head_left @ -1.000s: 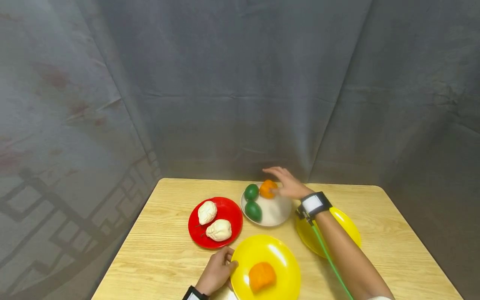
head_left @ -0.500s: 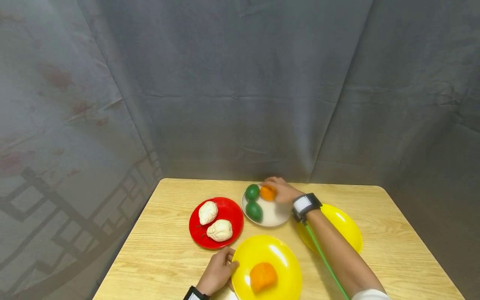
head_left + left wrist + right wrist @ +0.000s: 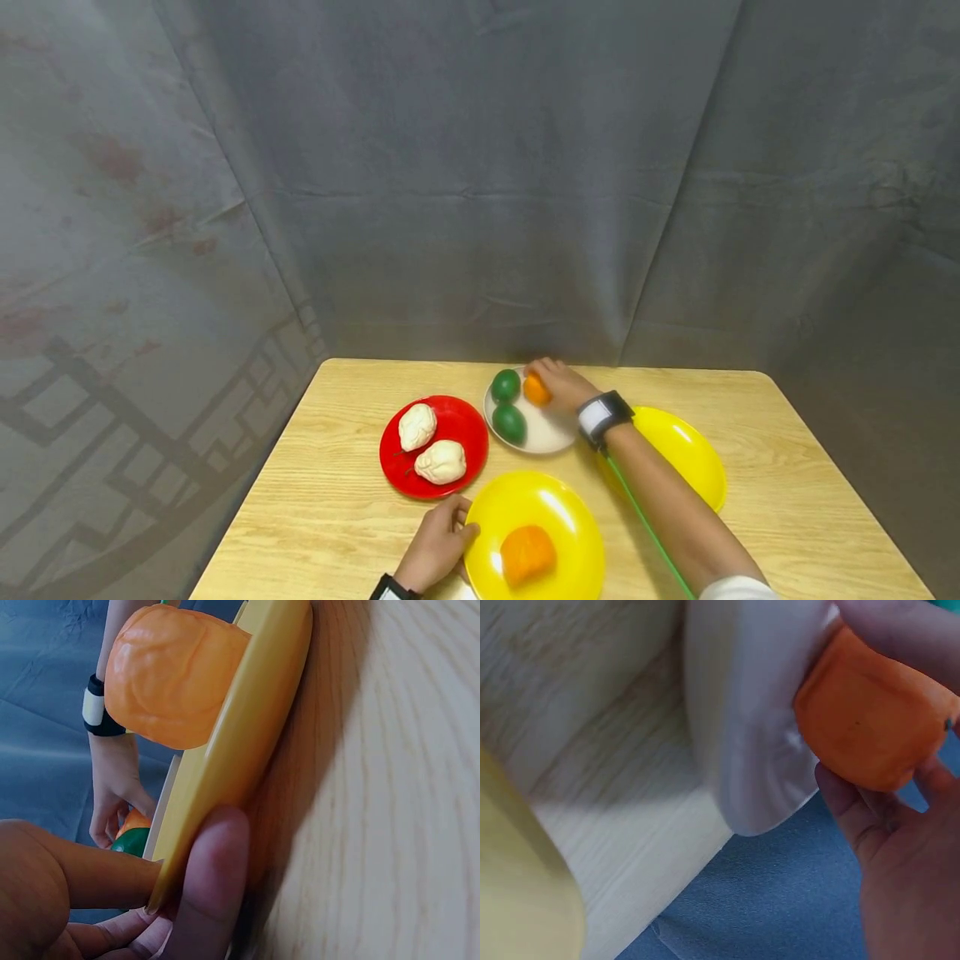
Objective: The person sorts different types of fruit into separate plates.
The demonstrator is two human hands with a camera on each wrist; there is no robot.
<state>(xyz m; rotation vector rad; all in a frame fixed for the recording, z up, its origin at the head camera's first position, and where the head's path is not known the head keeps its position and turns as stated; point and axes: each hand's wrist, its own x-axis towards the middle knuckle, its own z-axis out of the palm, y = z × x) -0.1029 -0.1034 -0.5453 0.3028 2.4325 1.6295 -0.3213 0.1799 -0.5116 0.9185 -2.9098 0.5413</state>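
My left hand (image 3: pixel 438 542) pinches the left rim of the near yellow plate (image 3: pixel 566 575), thumb on one side and fingers on the other. On that plate lies a wrinkled orange bell pepper (image 3: pixel 172 675) with a green stem. At the back, my right hand (image 3: pixel 562 385) grips a second orange bell pepper (image 3: pixel 874 712), its thumb and fingers around the sides. This pepper is over the white plate (image 3: pixel 551 433), close to its surface. Two smooth dark green oval fruits (image 3: pixel 509 423) sit on the left part of the white plate.
A red plate (image 3: pixel 472 433) holds two cream-coloured wrinkled fruits (image 3: pixel 440 462) with thin stems. Another yellow plate (image 3: pixel 693 454) is partly under my right forearm. A green cable (image 3: pixel 645 517) runs along that arm. Grey cloth (image 3: pixel 465 183) hangs behind the wooden table (image 3: pixel 300 492).
My right hand has come down onto the orange bell pepper at the back, and its fingers have closed around it. The left hand still holds the near yellow plate.
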